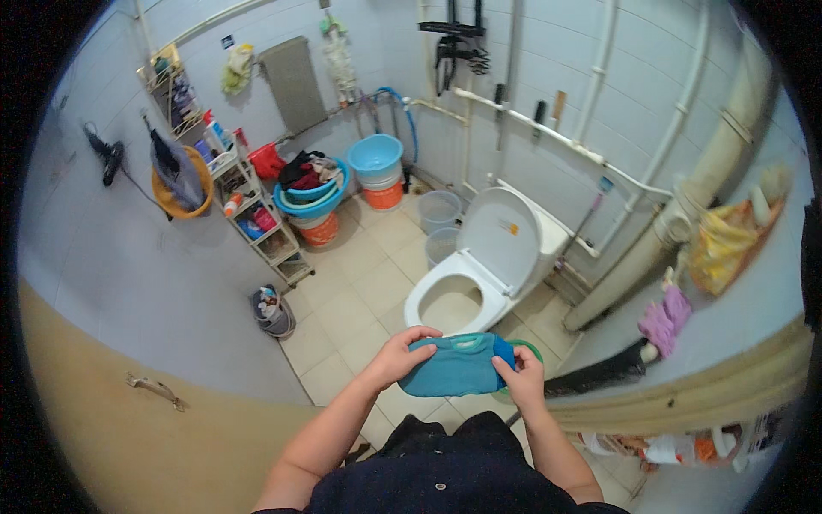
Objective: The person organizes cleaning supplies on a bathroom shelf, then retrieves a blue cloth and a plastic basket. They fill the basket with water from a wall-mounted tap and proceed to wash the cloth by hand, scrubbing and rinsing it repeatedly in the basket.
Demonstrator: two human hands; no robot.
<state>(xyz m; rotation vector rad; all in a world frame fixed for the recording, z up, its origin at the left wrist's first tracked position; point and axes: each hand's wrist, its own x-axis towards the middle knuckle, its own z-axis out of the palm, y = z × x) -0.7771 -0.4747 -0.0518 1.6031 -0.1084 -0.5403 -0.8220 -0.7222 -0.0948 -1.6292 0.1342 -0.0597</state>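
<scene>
A flat teal cloth bath mitt (452, 370) with a bright blue cuff and a pale green patch along its upper edge is stretched level in front of my body. My left hand (399, 357) grips its left end, thumb on top and fingers behind. At the cuff on the other end, my right hand (522, 377) pinches the cloth between thumb and fingers. Just beyond the mitt stands a white toilet (419, 301) with its lid up. Part of a green rim (529, 347) shows behind my right hand; the rest of it is hidden.
At the far left a narrow shelf rack (257, 214) holds bottles, beside a blue basin (334, 201) piled with clothes. Another blue basin (375, 157) sits on an orange bucket. A grey bin (274, 315) stands by the left wall; a thick pipe (638, 274) runs down at right. The door (103, 360) is near left.
</scene>
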